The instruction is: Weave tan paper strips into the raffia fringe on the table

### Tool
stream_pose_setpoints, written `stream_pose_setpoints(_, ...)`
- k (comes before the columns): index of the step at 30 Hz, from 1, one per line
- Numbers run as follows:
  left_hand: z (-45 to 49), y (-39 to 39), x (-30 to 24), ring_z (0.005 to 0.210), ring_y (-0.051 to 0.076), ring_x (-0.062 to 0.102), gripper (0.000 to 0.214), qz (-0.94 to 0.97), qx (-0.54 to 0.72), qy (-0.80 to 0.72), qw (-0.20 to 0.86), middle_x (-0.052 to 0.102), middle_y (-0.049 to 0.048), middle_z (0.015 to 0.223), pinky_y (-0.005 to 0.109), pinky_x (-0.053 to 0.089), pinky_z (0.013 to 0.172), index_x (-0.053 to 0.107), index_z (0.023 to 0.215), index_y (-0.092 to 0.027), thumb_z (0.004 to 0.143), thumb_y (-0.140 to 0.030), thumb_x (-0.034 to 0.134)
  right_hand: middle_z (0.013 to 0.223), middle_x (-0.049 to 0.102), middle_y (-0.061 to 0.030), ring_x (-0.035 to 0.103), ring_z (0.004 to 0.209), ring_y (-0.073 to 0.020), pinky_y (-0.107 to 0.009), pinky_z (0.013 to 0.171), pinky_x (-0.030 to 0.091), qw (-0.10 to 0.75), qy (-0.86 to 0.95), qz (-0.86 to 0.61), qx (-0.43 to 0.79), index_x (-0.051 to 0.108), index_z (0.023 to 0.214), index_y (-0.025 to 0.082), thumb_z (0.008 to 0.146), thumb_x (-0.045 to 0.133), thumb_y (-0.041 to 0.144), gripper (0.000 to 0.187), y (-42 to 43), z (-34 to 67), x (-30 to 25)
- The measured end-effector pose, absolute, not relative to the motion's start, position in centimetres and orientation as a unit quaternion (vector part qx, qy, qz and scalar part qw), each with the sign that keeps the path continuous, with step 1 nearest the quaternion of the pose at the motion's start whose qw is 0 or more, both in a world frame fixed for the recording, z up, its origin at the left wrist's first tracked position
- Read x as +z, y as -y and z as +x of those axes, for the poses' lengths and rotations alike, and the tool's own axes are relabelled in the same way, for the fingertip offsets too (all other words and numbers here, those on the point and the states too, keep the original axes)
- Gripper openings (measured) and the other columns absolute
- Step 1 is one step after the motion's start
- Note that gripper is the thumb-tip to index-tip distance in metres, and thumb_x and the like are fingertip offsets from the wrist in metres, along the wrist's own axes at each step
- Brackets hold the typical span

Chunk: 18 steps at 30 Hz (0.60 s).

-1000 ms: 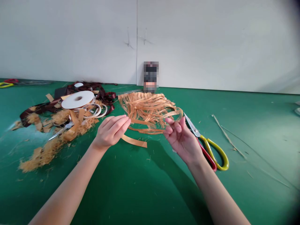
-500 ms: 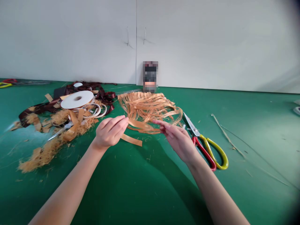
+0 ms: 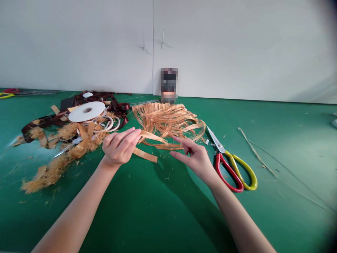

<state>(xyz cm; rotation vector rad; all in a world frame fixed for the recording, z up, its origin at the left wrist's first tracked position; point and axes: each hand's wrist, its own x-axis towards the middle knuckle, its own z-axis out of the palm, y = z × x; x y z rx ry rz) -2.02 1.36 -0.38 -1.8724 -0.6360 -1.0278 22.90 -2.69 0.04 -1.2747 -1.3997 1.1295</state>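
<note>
While the left hand (image 3: 119,149) pinches a strip (image 3: 149,136) between thumb and fingertips, its grip is narrow and closed on the strip's bend. One end runs out toward three o'clock. The other slants down toward four o'clock, just above the mat (image 3: 158,214).

At three o'clock from it, well apart, the right hand (image 3: 194,157) is wide open and holds nothing. Its fingers are spread and point toward ten o'clock. The upper fingertips lie at the near edge of the fringe (image 3: 168,119); whether they touch its strands I cannot tell.

The fringe, a fan of thin orange strands, lies on the mat at twelve o'clock from the gap between the hands. Scissors (image 3: 231,165) with one red and one yellow handle lie just beside the right hand at three o'clock, blades pointing to eleven o'clock. Thin stems (image 3: 252,149) lie farther out the same way.

From the left hand, a white spool (image 3: 86,111) sits at eleven o'clock. Dark ribbon (image 3: 117,107) is heaped behind it. Frayed orange scraps (image 3: 50,172) trail from the spool toward eight o'clock, and small snips (image 3: 68,147) lie among them. Beyond the mat, at twelve o'clock, stands a pale wall (image 3: 237,52).
</note>
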Motion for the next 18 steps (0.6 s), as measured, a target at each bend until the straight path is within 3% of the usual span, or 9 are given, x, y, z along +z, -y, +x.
stream_pose_setpoints(3,-2.2,-1.4,-0.5,0.073,0.016,0.072,0.019,-0.746,-0.416,0.255,0.454,0.077,-0.0019,0.086,0.031,0.041,0.065,0.068,0.094,-0.021,0.082,-0.007,0.064,0.063,0.050,0.0010,0.043,0.065,-0.0164,-0.033,0.066,0.035,0.439,0.577,-0.524,0.446,0.075,0.071,0.024,0.069,0.078,0.032,0.009,2.7,22.7,-0.3)
stream_pose_setpoints(5,-2.3,-1.4,-0.5,0.072,0.017,0.072,0.017,-0.739,-0.415,0.261,0.463,0.077,-0.0022,0.084,0.031,0.041,0.064,0.069,0.092,-0.021,0.082,-0.008,0.065,0.068,0.055,-0.0005,0.049,0.069,-0.0176,-0.033,0.067,0.038,0.452,0.564,-0.499,0.478,0.071,0.068,0.024,0.073,0.074,0.038,0.015,2.7,22.8,-0.3)
stream_pose_setpoints(7,-2.3,-1.4,-0.4,0.071,0.017,0.072,0.014,-0.739,-0.410,0.264,0.465,0.077,-0.0027,0.083,0.031,0.042,0.064,0.068,0.089,-0.020,0.081,-0.008,0.065,0.086,0.063,-0.0033,0.056,0.088,-0.0210,-0.035,0.075,0.043,0.474,0.551,-0.469,0.501,0.068,0.069,0.025,0.078,0.067,0.046,0.023,2.6,23.2,-0.1)
stream_pose_setpoints(10,-2.1,-1.3,-0.2,0.070,0.015,0.072,0.015,-0.751,-0.402,0.256,0.457,0.077,-0.0033,0.083,0.031,0.041,0.063,0.067,0.086,-0.019,0.082,-0.005,0.064,0.128,0.058,0.0001,0.042,0.130,-0.0237,-0.039,0.095,0.041,0.522,0.521,-0.395,0.547,0.063,0.065,0.026,0.080,0.063,0.051,0.029,2.5,23.8,0.2)
stream_pose_setpoints(12,-2.0,-1.2,-0.1,0.069,0.014,0.072,0.014,-0.754,-0.402,0.252,0.454,0.077,-0.0030,0.083,0.031,0.040,0.062,0.066,0.086,-0.018,0.082,-0.005,0.064,0.137,0.054,0.0062,0.033,0.139,-0.0225,-0.042,0.104,0.036,0.548,0.482,-0.320,0.604,0.058,0.059,0.026,0.076,0.069,0.048,0.030,2.4,23.9,0.4)
stream_pose_setpoints(15,-1.8,-1.2,0.0,0.068,0.013,0.071,0.011,-0.756,-0.402,0.247,0.454,0.077,-0.0036,0.082,0.031,0.040,0.061,0.065,0.085,-0.018,0.082,-0.007,0.066,0.132,0.060,0.0092,0.045,0.131,-0.0217,-0.044,0.107,0.036,0.568,0.412,-0.262,0.662,0.055,0.056,0.027,0.074,0.071,0.050,0.033,2.5,23.8,0.6)
stream_pose_setpoints(17,-1.8,-1.2,0.0,0.067,0.013,0.071,0.011,-0.757,-0.401,0.244,0.454,0.077,-0.0036,0.081,0.031,0.039,0.061,0.065,0.084,-0.018,0.082,-0.008,0.066,0.127,0.063,0.0078,0.062,0.103,-0.0194,-0.040,0.097,0.045,0.567,0.380,-0.283,0.674,0.060,0.060,0.029,0.075,0.069,0.051,0.029,2.6,23.6,0.7)
stream_pose_setpoints(18,-1.7,-1.2,0.0,0.067,0.014,0.071,0.011,-0.758,-0.402,0.243,0.453,0.077,-0.0033,0.081,0.031,0.039,0.061,0.065,0.084,-0.018,0.082,-0.007,0.066,0.126,0.064,0.0065,0.064,0.083,-0.0156,-0.037,0.088,0.049,0.558,0.374,-0.297,0.678,0.065,0.064,0.030,0.076,0.069,0.050,0.024,2.7,23.6,0.7)
